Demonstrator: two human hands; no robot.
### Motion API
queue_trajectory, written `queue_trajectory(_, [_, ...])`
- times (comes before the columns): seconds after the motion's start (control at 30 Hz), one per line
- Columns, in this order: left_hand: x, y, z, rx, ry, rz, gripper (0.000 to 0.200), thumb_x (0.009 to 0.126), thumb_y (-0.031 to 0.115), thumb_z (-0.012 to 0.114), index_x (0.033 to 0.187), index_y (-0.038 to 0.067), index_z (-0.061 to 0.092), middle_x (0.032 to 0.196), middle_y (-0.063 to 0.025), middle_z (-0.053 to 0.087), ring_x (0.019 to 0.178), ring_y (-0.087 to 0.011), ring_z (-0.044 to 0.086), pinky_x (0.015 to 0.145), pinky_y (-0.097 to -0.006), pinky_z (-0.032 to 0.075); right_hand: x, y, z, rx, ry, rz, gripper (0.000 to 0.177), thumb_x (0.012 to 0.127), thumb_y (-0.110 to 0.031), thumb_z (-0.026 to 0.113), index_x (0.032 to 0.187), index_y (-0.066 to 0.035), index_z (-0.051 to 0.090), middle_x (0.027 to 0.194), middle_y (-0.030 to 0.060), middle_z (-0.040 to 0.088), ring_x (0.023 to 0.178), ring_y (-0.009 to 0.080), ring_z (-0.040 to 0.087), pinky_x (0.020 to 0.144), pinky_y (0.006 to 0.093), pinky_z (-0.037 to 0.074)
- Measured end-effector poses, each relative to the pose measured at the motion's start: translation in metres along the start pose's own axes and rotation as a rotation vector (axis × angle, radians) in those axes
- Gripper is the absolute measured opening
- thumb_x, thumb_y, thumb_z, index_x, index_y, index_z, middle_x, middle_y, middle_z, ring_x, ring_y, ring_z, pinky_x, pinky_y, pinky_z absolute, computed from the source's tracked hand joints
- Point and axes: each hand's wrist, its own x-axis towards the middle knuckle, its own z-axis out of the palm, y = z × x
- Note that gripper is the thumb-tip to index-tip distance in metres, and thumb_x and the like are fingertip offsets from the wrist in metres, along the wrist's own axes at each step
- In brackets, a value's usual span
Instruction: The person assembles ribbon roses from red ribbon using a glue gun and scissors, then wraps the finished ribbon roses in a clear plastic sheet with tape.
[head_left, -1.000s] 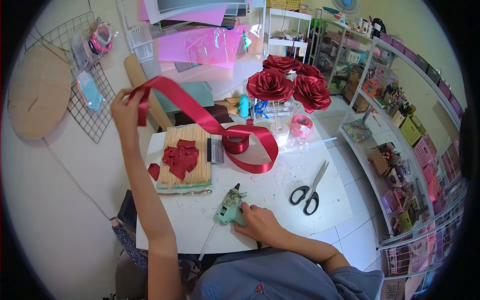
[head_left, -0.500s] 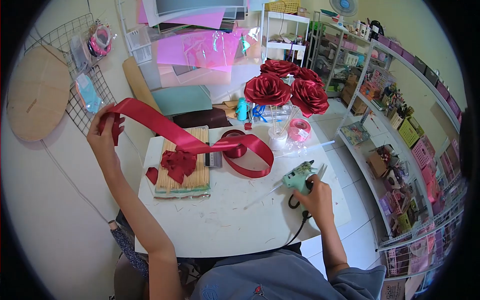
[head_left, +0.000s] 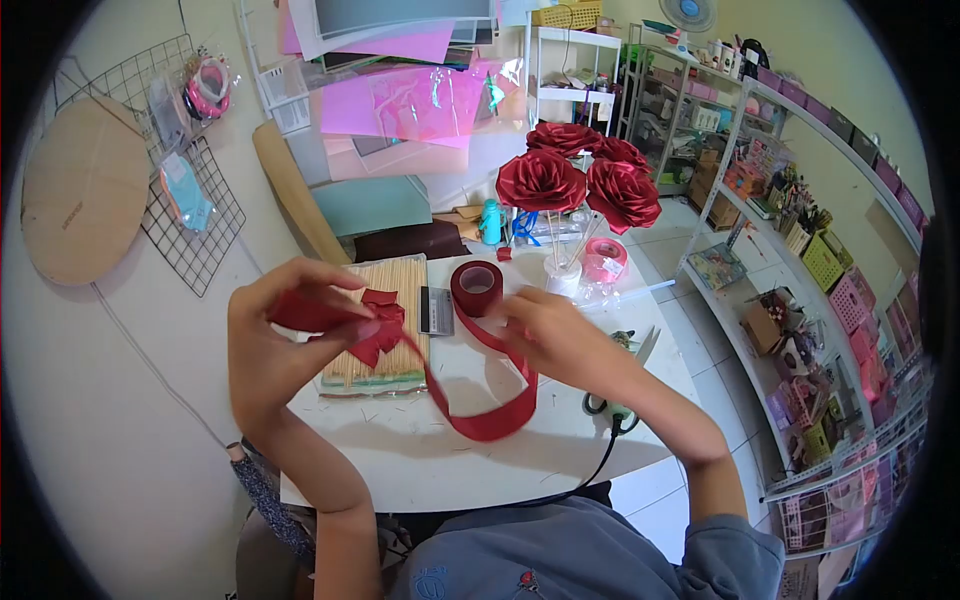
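Note:
My left hand (head_left: 290, 345) is closed on the red ribbon (head_left: 490, 420) above the bundle of wooden sticks (head_left: 345, 377). From there the ribbon sags in a loop over the white table and leads toward its roll (head_left: 477, 288). Just right of the roll is my right hand (head_left: 545, 335), blurred, its fingertips too unclear to show whether they hold anything. Red petals (head_left: 385, 325) lie on the sticks, partly behind my left hand. A green glue gun (head_left: 622, 410) rests on the table, mostly hidden by my right forearm.
Red ribbon roses (head_left: 541, 181) stand in a white holder (head_left: 562, 278) at the back right, beside a pink tape roll (head_left: 604, 260). Scissors (head_left: 650, 343) lie near the right edge. A dark card (head_left: 436, 311) sits beside the sticks. Metal shelves (head_left: 735, 200) stand farther right.
My left hand has come down and right with the ribbon, from the far left to over the sticks. My right hand has let go of the glue gun and moved left. The ribbon now hangs lower.

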Motion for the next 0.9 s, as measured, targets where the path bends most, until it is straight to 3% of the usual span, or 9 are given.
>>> queue_trajectory(0.1, [0.000, -0.010, -0.013, -0.033, -0.044, -0.002, 0.028, 0.050, -0.011, 0.061, 0.075, -0.001, 0.056, 0.063, -0.0055, 0.056, 0.064, -0.0113, 0.057, 0.058, -0.0213, 0.046, 0.048, 0.029, 0.072, -0.151, -0.162, -0.017, 0.030, 0.065, -0.005, 0.056, 0.090, 0.006, 0.044, 0.082, 0.0195, 0.049, 0.080, 0.0331, 0.050, 0.064, 0.0389, 0.044])
queue_trajectory(0.2, [0.003, -0.030, -0.031, -0.223, -0.052, -0.100, 0.026, 0.047, -0.010, 0.062, 0.071, -0.001, 0.056, 0.064, -0.0066, 0.056, 0.061, -0.0125, 0.056, 0.057, -0.0217, 0.044, 0.075, 0.037, 0.127, -0.361, -0.398, 0.092, 0.033, 0.061, -0.001, 0.055, 0.090, 0.008, 0.041, 0.080, 0.0216, 0.051, 0.082, 0.0320, 0.052, 0.066, 0.0371, 0.046])
queue_trajectory(0.3, [0.007, -0.052, -0.042, -0.325, -0.095, 0.004, 0.027, 0.046, -0.010, 0.061, 0.071, -0.001, 0.056, 0.064, -0.0075, 0.055, 0.061, -0.0129, 0.054, 0.056, -0.0232, 0.043, 0.080, 0.039, 0.152, -0.417, -0.361, 0.180, 0.037, 0.060, -0.002, 0.054, 0.092, 0.011, 0.040, 0.078, 0.0207, 0.053, 0.074, 0.0312, 0.056, 0.059, 0.0345, 0.047])
queue_trajectory(0.33, [0.009, -0.056, -0.044, -0.328, -0.101, 0.003, 0.027, 0.046, -0.010, 0.061, 0.071, -0.001, 0.056, 0.064, -0.0075, 0.055, 0.061, -0.0129, 0.054, 0.056, -0.0232, 0.043, 0.078, 0.051, 0.170, -0.505, -0.268, 0.121, 0.038, 0.062, -0.006, 0.054, 0.092, 0.013, 0.040, 0.073, 0.0193, 0.055, 0.062, 0.0291, 0.058, 0.050, 0.0325, 0.048])
queue_trajectory(0.43, [0.011, -0.061, -0.043, -0.406, -0.152, 0.085, 0.027, 0.044, -0.010, 0.060, 0.070, -0.001, 0.055, 0.062, -0.0080, 0.055, 0.061, -0.0138, 0.054, 0.056, -0.0237, 0.042, 0.074, 0.051, 0.170, -0.472, -0.165, 0.079, 0.040, 0.064, -0.009, 0.053, 0.093, 0.015, 0.040, 0.070, 0.0182, 0.055, 0.058, 0.0261, 0.058, 0.047, 0.0304, 0.048])
queue_trajectory(0.6, [0.010, -0.054, -0.038, -0.545, -0.021, -0.071, 0.028, 0.043, -0.010, 0.060, 0.069, -0.003, 0.054, 0.059, -0.0084, 0.054, 0.057, -0.0152, 0.054, 0.056, -0.0239, 0.042, 0.083, 0.034, 0.141, -0.542, -0.115, 0.192, 0.032, 0.065, -0.007, 0.053, 0.092, 0.009, 0.049, 0.069, 0.0140, 0.058, 0.062, 0.0204, 0.060, 0.049, 0.0284, 0.048])
queue_trajectory(0.8, [0.013, -0.041, -0.018, -0.493, 0.041, -0.195, 0.018, 0.050, -0.003, 0.066, 0.066, -0.001, 0.058, 0.066, -0.0054, 0.058, 0.062, -0.0124, 0.055, 0.062, -0.0228, 0.043, 0.093, 0.025, 0.045, -0.242, 0.227, 0.251, 0.011, 0.060, 0.001, 0.049, 0.068, 0.004, 0.055, 0.062, 0.0238, 0.053, 0.062, 0.0342, 0.054, 0.056, 0.0373, 0.044])
queue_trajectory(0.83, [0.015, -0.038, -0.014, -0.493, 0.051, -0.187, 0.018, 0.050, -0.003, 0.066, 0.066, -0.001, 0.058, 0.066, -0.0054, 0.058, 0.062, -0.0124, 0.055, 0.062, -0.0228, 0.043, 0.088, 0.013, 0.016, -0.291, 0.390, 0.133, 0.016, 0.059, -0.002, 0.053, 0.074, 0.005, 0.056, 0.063, 0.0230, 0.054, 0.059, 0.0319, 0.055, 0.054, 0.0337, 0.044])
queue_trajectory(0.9, [0.018, -0.035, -0.008, -0.471, -0.040, -0.227, 0.018, 0.056, 0.001, 0.067, 0.072, -0.002, 0.060, 0.069, -0.0054, 0.059, 0.064, -0.0111, 0.055, 0.063, -0.0231, 0.043, 0.076, -0.010, -0.026, 0.159, 0.595, 0.126, 0.019, 0.065, -0.005, 0.058, 0.080, 0.005, 0.052, 0.065, 0.0119, 0.057, 0.060, 0.0145, 0.057, 0.051, 0.0249, 0.045])
